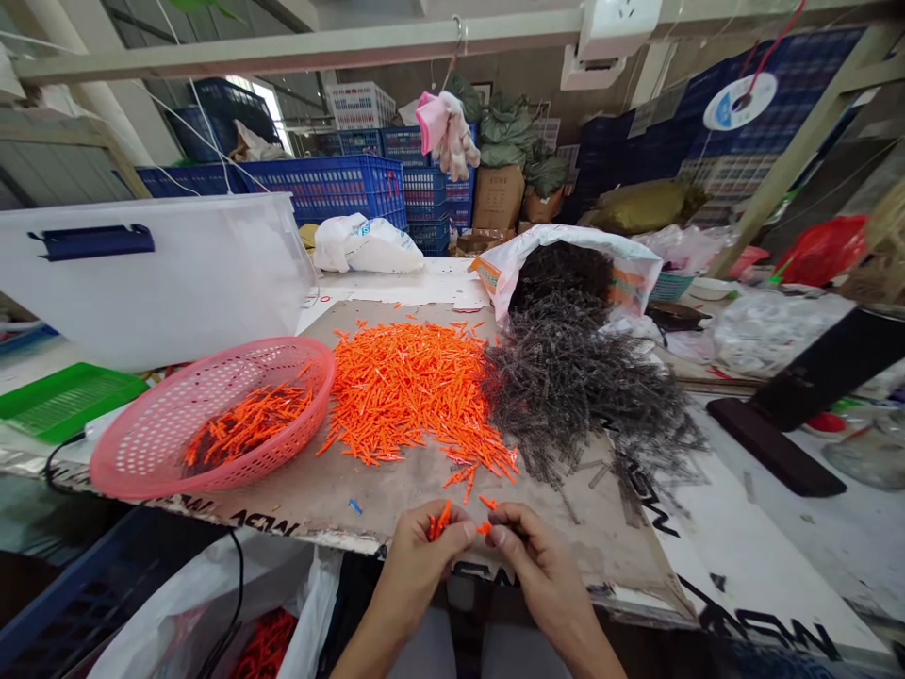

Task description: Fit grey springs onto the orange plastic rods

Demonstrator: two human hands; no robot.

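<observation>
Lower centre, left hand point(422, 545) holding orange plastic pieces point(441, 521), partly hidden, right hand point(535, 545) pinching orange bits point(485, 528) too small to identify; mid-left, pink colander point(152, 410) hiding part of white bin point(176, 283).

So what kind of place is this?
Probably a workshop or small factory. There's a big heap of orange pieces, a sack with lots of dark bits spilling out, and blue crates stacked behind.
</observation>
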